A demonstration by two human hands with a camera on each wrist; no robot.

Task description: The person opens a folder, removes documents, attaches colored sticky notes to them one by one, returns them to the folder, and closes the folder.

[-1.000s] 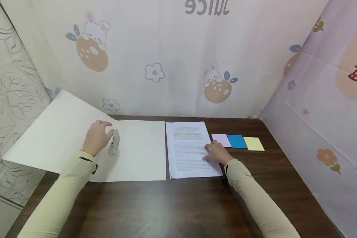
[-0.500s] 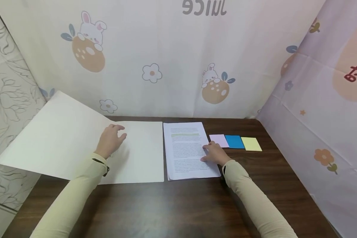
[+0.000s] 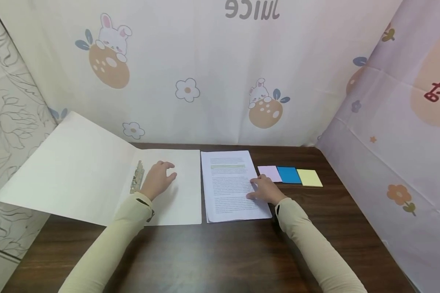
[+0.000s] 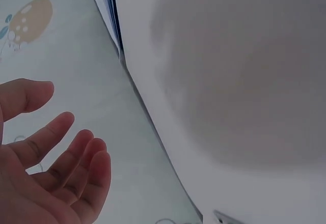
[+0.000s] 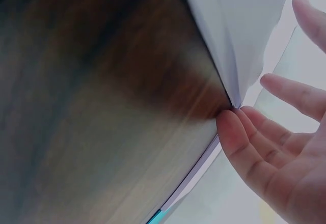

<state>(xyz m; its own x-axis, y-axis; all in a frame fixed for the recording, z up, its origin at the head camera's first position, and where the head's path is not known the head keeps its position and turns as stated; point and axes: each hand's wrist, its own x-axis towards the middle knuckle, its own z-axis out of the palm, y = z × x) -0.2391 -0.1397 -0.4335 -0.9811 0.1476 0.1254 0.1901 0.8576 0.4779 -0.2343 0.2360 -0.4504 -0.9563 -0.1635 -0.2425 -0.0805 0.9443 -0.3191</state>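
Note:
A white folder [image 3: 179, 187] lies spread on the dark table, its left cover [image 3: 69, 167] tilted up toward the left wall. Near its fold is a metal clip [image 3: 137, 178]. My left hand [image 3: 158, 179] hovers over the folder's right half, fingers loosely bent and holding nothing; in the left wrist view this hand [image 4: 56, 158] is apart from the white board. To the folder's right sits a stack of printed paper [image 3: 229, 187] with a highlighted line. At the stack's right edge is my right hand [image 3: 267, 189]. In the right wrist view its lower fingers [image 5: 234, 132] touch that edge, thumb and index held off.
Pink [image 3: 269, 173], blue [image 3: 289, 174] and yellow [image 3: 309, 178] sticky note pads lie in a row right of the paper. A printed curtain [image 3: 212, 61] stands behind the table [image 3: 212, 256], and walls close in both sides.
My left hand has moved right, from beside the clip to over the folder's right half, and the clip shows again. The right hand stays at the paper's edge.

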